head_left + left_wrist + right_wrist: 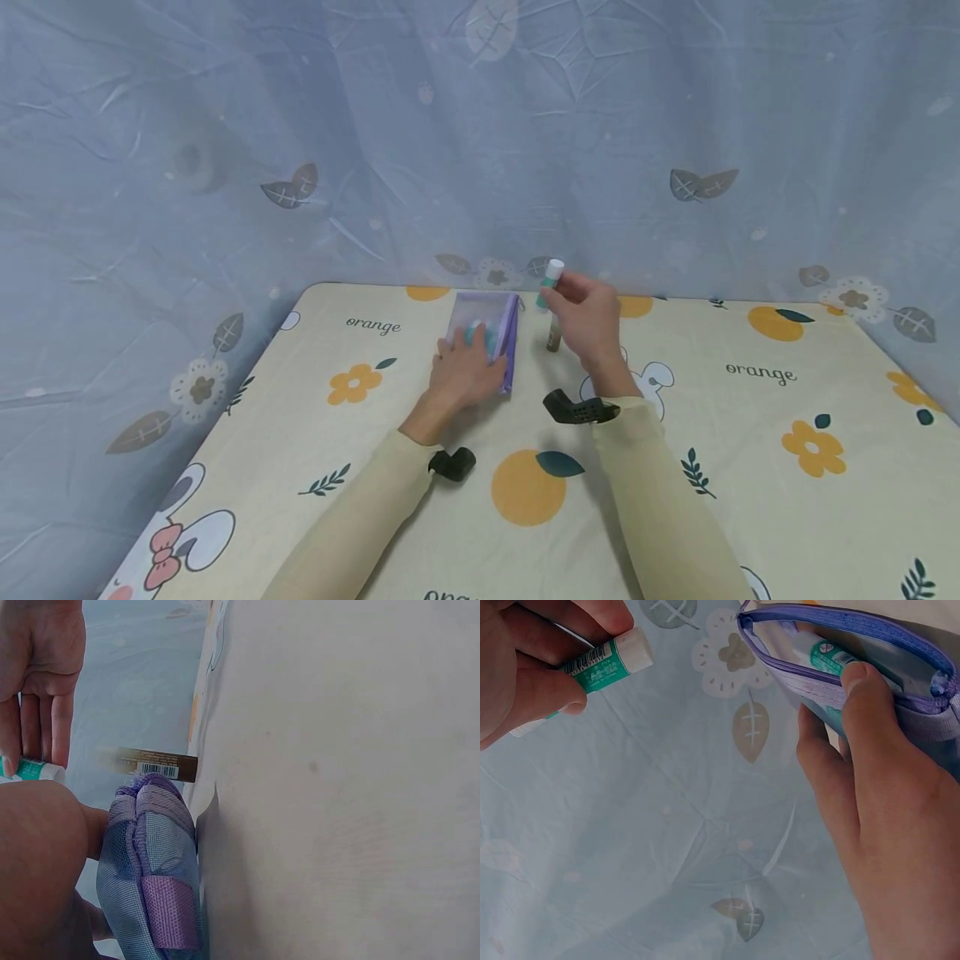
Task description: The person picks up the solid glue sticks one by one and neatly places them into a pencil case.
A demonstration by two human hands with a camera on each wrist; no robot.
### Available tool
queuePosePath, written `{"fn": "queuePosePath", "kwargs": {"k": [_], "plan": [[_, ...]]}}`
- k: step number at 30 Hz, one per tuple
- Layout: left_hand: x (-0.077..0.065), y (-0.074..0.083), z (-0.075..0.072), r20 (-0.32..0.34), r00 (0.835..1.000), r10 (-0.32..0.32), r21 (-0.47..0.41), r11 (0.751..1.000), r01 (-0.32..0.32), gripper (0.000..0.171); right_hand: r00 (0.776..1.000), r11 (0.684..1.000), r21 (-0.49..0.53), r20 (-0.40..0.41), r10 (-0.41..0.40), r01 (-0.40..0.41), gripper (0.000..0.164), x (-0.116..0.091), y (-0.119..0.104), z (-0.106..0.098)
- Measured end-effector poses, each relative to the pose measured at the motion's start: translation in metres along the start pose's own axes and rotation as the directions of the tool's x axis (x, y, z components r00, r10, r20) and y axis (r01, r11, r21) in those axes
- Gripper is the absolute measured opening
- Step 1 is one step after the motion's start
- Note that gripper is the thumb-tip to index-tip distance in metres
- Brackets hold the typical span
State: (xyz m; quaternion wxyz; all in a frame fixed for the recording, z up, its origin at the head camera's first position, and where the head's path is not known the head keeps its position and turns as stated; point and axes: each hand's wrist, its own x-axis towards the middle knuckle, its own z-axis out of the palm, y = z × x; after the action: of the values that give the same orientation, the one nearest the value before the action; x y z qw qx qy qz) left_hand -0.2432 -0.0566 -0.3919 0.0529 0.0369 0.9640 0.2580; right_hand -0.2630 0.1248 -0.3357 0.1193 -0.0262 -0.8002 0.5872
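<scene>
My left hand (468, 367) grips a purple mesh zip pouch (480, 305), fingers spread over its side and the thumb at the zipper edge. The pouch's mouth gapes in the right wrist view, where a glue stick (826, 656) with a teal label shows inside, near the left thumb. Just right of the pouch, my right hand (588, 321) holds another glue stick (550, 287), teal with a white cap, raised and tilted between thumb and fingers. Below that hand a brown tube (161, 765) with a barcode stands on the table, partly overlapped by the hand in the head view.
A cream tablecloth (660, 533) printed with oranges, flowers and rabbits covers the table. Behind its far edge hangs a blue-grey curtain (480, 167) with leaf and flower prints, close beyond the pouch and hands. Black wrist mounts (453, 463) sit at both cuffs.
</scene>
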Motion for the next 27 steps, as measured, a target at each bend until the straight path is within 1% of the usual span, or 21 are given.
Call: {"fn": "queuePosePath", "kwargs": {"k": [11, 19, 27], "plan": [[-0.0006, 0.0009, -0.0007, 0.003, 1.000, -0.004, 0.005, 1.000, 0.004, 0.077, 1.000, 1.000, 0.012, 0.024, -0.001, 0.000, 0.037, -0.0029, -0.0019, 0.0055], [-0.0004, 0.0003, 0.0005, -0.008, 1.000, 0.006, 0.009, 1.000, -0.006, 0.076, 0.999, 1.000, 0.000, 0.047, -0.020, 0.020, 0.038, -0.0048, -0.0021, 0.0092], [0.0008, -0.0001, 0.0009, -0.011, 1.000, 0.004, 0.008, 1.000, -0.003, 0.075, 0.999, 1.000, -0.016, 0.051, -0.004, 0.005, 0.039, -0.0054, -0.0025, 0.0101]]}}
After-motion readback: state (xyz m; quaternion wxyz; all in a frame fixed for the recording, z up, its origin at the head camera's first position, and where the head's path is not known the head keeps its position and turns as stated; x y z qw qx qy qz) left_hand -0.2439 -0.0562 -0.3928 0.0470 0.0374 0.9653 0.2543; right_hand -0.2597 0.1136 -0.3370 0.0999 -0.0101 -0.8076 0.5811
